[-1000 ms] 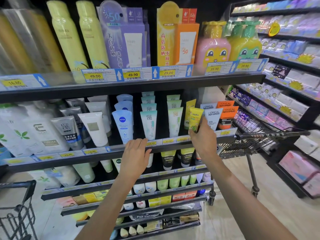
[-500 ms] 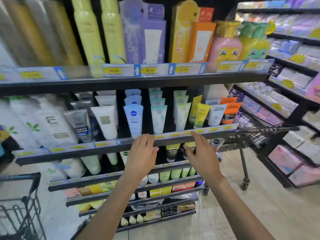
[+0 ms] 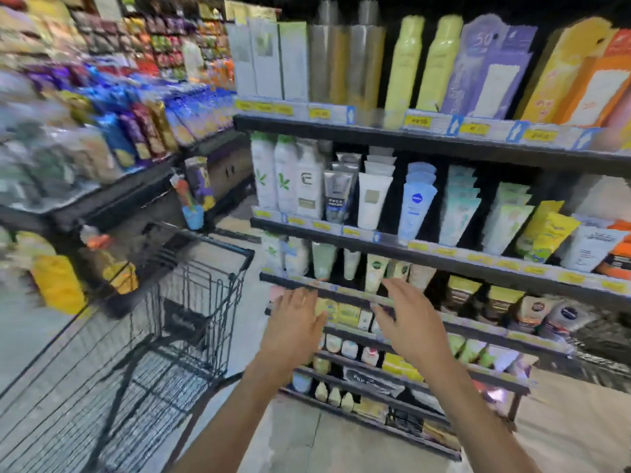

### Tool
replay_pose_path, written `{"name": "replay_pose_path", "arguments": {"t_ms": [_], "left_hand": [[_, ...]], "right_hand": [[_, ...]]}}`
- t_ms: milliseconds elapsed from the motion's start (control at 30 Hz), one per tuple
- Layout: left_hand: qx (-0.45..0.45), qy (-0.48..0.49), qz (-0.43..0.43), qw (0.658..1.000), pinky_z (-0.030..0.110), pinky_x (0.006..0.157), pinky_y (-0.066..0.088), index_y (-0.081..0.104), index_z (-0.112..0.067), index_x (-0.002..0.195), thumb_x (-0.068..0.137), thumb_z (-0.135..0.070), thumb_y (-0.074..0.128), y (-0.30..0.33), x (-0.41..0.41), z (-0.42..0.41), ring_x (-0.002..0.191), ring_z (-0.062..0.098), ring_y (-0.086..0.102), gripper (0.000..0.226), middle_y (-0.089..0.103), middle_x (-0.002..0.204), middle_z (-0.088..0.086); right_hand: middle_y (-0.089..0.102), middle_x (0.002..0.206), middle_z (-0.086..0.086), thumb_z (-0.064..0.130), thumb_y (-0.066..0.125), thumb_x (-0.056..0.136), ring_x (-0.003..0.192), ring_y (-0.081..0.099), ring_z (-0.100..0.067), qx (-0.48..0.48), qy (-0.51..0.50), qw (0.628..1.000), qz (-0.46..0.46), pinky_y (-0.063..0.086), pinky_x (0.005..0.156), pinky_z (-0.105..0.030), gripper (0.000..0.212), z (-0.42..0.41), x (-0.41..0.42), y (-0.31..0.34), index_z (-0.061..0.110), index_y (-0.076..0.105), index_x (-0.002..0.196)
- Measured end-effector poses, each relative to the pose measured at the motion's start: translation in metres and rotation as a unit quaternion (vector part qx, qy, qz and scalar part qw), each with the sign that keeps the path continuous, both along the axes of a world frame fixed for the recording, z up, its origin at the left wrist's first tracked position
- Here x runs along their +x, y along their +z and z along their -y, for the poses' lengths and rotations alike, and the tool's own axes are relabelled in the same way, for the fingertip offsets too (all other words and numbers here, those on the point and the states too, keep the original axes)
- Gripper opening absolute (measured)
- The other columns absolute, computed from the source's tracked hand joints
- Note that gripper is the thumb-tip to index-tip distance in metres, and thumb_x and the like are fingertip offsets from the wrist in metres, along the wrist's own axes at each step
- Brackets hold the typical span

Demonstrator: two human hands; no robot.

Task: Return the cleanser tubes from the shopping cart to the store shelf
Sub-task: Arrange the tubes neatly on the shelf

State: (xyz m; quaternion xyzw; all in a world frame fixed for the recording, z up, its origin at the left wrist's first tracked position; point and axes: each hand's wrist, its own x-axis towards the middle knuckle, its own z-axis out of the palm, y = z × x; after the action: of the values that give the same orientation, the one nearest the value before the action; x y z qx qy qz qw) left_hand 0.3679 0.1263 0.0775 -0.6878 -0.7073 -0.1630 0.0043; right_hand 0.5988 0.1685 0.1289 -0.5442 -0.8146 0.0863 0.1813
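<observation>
Cleanser tubes stand in rows on the black store shelf [image 3: 444,259]: a yellow tube [image 3: 551,235] at the right, a blue-white tube [image 3: 415,208] and a white tube [image 3: 372,199] further left. My left hand [image 3: 293,322] and my right hand [image 3: 409,322] hover in front of the lower shelves, fingers spread, holding nothing. The black wire shopping cart [image 3: 191,302] stands at the lower left, just left of my left hand. What lies in the cart is blurred and I cannot make it out.
A snack aisle with colourful bags [image 3: 129,131] runs along the left. Tall spray bottles and boxed sunscreens [image 3: 444,63] fill the top shelf. A second cart's wire edge [image 3: 601,343] shows at the far right. Pale floor [image 3: 324,438] lies below.
My right hand let go of the yellow tube on the shelf. Both hands dropped away from the shelf edge, and the view swung left, bringing the black cart into sight.
</observation>
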Motion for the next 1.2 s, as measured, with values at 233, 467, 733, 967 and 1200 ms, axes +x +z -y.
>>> {"name": "replay_pose_path", "arguments": {"t_ms": [233, 467, 733, 967, 1200], "left_hand": [[-0.030, 0.150, 0.017, 0.988, 0.046, 0.108, 0.042, 0.050, -0.012, 0.146, 0.103, -0.048, 0.042, -0.016, -0.110, 0.129, 0.128, 0.036, 0.053, 0.057, 0.057, 0.141, 0.012], [-0.046, 0.275, 0.064, 0.958, 0.048, 0.112, 0.040, 0.050, -0.013, 0.145, 0.103, -0.048, 0.039, -0.036, -0.210, 0.226, 0.132, 0.034, 0.052, 0.056, 0.056, 0.144, 0.011], [-0.128, 0.378, 0.112, 0.910, 0.050, 0.120, 0.034, 0.040, -0.018, 0.153, 0.106, -0.048, 0.040, -0.099, -0.349, 0.298, 0.143, 0.030, 0.042, 0.056, 0.045, 0.156, 0.009], [-0.213, 0.400, 0.136, 0.881, 0.044, 0.100, 0.051, 0.053, -0.015, 0.141, 0.100, -0.031, 0.055, -0.162, -0.437, 0.333, 0.122, 0.033, 0.056, 0.044, 0.057, 0.142, 0.011], [-0.339, 0.325, 0.142, 0.871, 0.043, 0.097, 0.050, 0.053, -0.010, 0.141, 0.090, -0.014, 0.064, -0.245, -0.485, 0.313, 0.123, 0.036, 0.055, 0.052, 0.055, 0.142, 0.016]], "right_hand": [[0.040, 0.161, -0.002, 0.044, 0.050, 0.105, 0.148, 0.035, -0.022, -0.023, 0.140, 0.990, 0.022, 0.028, 0.121, -0.036, 0.059, 0.058, -0.121, -0.023, 0.020, 0.037, 0.157], [0.046, 0.157, -0.002, 0.048, 0.051, 0.104, 0.145, 0.039, -0.022, -0.053, 0.266, 0.962, 0.040, 0.028, 0.120, -0.038, 0.059, 0.109, -0.268, -0.042, 0.020, 0.043, 0.154], [0.040, 0.161, -0.001, 0.044, 0.050, 0.105, 0.147, 0.036, -0.020, -0.104, 0.357, 0.924, 0.087, 0.028, 0.119, -0.033, 0.059, 0.155, -0.438, -0.088, 0.018, 0.039, 0.157], [0.045, 0.158, -0.008, 0.042, 0.054, 0.104, 0.145, 0.039, -0.027, -0.177, 0.376, 0.898, 0.143, 0.033, 0.120, -0.039, 0.058, 0.167, -0.523, -0.140, 0.014, 0.044, 0.154], [0.046, 0.157, -0.006, 0.041, 0.052, 0.105, 0.143, 0.041, -0.026, -0.222, 0.391, 0.873, 0.187, 0.034, 0.116, -0.038, 0.056, 0.137, -0.588, -0.202, 0.015, 0.043, 0.154]]}}
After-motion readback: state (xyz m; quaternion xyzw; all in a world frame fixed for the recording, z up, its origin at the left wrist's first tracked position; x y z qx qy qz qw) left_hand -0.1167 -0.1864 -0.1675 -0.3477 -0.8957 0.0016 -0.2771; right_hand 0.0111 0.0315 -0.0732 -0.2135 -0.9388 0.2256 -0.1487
